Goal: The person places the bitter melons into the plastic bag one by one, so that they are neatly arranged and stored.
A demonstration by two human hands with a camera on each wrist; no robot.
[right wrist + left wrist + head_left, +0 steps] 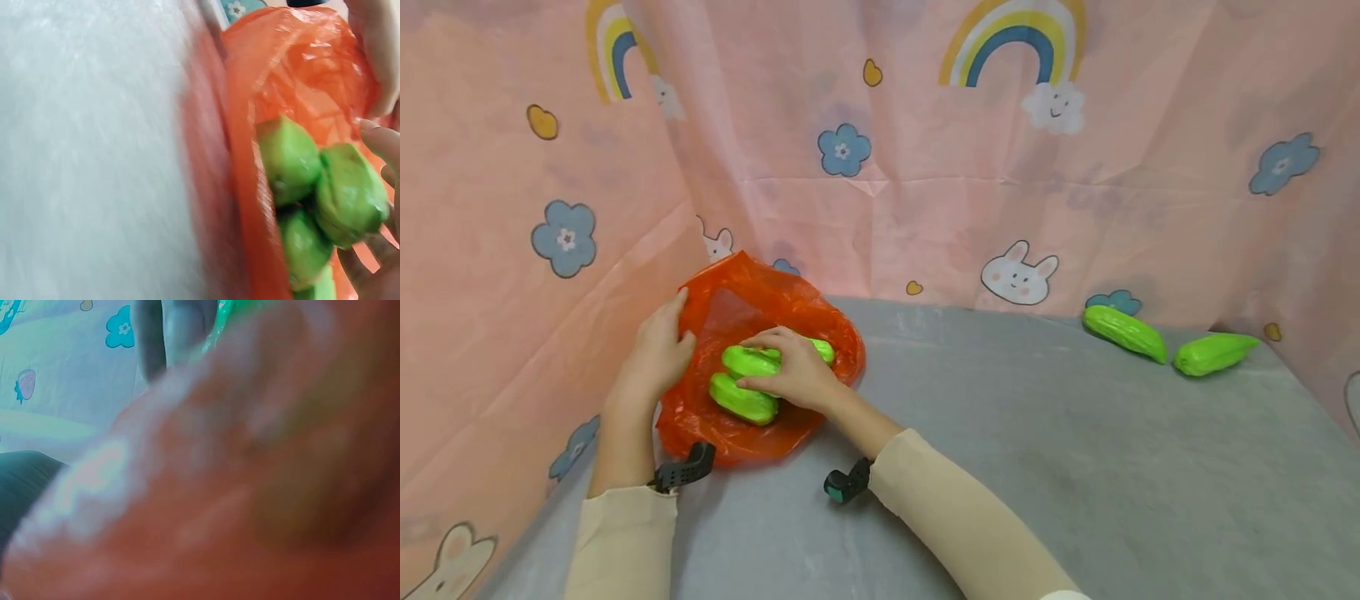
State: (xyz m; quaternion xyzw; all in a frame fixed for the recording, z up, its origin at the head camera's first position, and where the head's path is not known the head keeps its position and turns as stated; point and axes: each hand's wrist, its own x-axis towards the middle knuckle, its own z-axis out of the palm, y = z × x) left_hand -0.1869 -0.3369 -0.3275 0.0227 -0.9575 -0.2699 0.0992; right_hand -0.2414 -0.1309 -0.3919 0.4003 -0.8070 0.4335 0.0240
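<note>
An orange plastic bag (760,287) stands with its mouth wide, holding several glossy light-green gourds (743,398). My left hand (658,350) holds the bag's left rim, its thumb toward the mouth. Inside the bag, my right hand (797,367) reaches over the pile, fingers and thumb curved around one gourd (351,197). That gourd lies against the others, and the hand covers part of it in the head view. Blurred orange plastic (187,506) fills most of the left wrist view.
Two more green gourds (1124,332) lie at the back right of the grey-covered table (1000,467). A pink patterned cloth (910,225) rises behind the table and along its left side. Each wrist wears a black camera strap (683,472).
</note>
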